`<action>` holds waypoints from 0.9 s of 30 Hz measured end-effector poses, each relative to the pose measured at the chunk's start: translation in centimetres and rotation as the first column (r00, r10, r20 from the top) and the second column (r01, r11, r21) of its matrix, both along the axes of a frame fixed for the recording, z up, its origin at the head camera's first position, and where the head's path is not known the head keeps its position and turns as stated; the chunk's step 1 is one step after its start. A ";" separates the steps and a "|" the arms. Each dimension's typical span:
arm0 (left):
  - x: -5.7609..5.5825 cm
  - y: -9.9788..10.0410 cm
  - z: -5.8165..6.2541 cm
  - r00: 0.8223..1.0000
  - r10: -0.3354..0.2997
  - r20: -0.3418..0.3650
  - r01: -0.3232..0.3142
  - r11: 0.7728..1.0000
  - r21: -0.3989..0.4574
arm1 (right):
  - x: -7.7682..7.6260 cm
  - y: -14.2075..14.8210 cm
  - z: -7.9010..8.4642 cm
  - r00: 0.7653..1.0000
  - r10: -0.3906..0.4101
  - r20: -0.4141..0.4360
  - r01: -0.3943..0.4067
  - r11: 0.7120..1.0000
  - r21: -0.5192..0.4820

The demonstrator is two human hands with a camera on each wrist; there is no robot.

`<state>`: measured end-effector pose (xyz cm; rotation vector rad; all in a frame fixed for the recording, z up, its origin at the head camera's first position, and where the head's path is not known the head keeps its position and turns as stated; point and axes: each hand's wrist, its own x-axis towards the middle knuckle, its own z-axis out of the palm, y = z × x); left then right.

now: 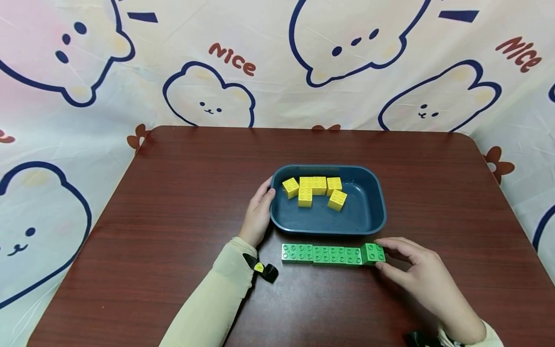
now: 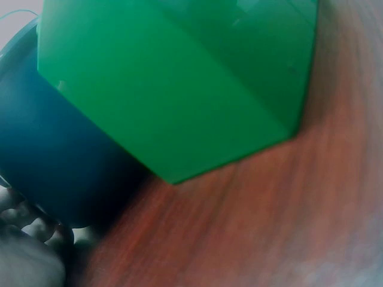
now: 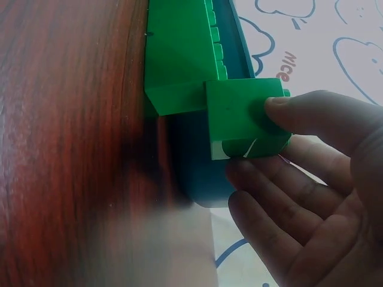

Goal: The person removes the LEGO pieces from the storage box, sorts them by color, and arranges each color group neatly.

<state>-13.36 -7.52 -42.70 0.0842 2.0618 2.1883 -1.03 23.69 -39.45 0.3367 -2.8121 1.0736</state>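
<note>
My right hand [image 1: 427,274] pinches a green building brick [image 1: 373,253] between thumb and fingers. In the right wrist view that brick [image 3: 242,116] sits higher than the right end of a row of green bricks [image 1: 321,254] and overlaps it from this angle; whether the two touch I cannot tell. The row lies on the table in front of a dark blue tray [image 1: 364,207]. My left hand [image 1: 257,214] holds the tray's left end, thumb at the rim. Large in the left wrist view is the row's near end [image 2: 167,89].
Several yellow bricks [image 1: 305,197] lie loose in the left and middle of the tray. The brown wooden table [image 1: 195,193] extends around it. A patterned cloth [image 1: 269,101] hangs behind and at the sides. A black wrist strap [image 1: 264,272] is on the left sleeve.
</note>
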 end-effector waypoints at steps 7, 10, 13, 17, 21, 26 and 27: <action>0.0 0.0 0.0 1.000 -0.002 -0.001 0.002 1.000 -0.002 | -0.1 0.1 -0.3 1.000 0.011 -0.004 -0.011 1.000 0.001; 0.0 0.0 0.0 1.000 -0.001 -0.004 0.001 1.000 0.001 | -0.2 0.0 -0.5 1.000 0.013 0.006 -0.013 1.000 0.005; 0.0 0.0 0.1 1.000 -0.002 -0.007 0.002 1.000 0.006 | -0.2 0.0 -0.8 1.000 0.011 0.015 -0.011 1.000 0.006; 0.0 0.1 0.1 1.000 -0.001 -0.004 0.001 1.000 0.005 | -0.2 0.0 -1.0 1.000 0.010 0.022 -0.010 1.000 0.004; 0.0 0.1 0.1 1.000 -0.001 -0.001 0.001 1.000 0.004 | -0.2 0.1 -1.3 1.000 0.012 0.029 -0.013 1.000 0.014; 0.0 0.0 0.0 1.000 -0.006 -0.014 0.007 1.000 0.013 | -0.2 0.1 -1.5 0.999 0.010 0.033 -0.011 1.000 0.027; 0.0 0.0 0.0 1.000 -0.007 -0.017 0.008 1.000 0.014 | -0.2 0.1 -1.6 0.999 0.008 0.034 -0.010 0.999 0.031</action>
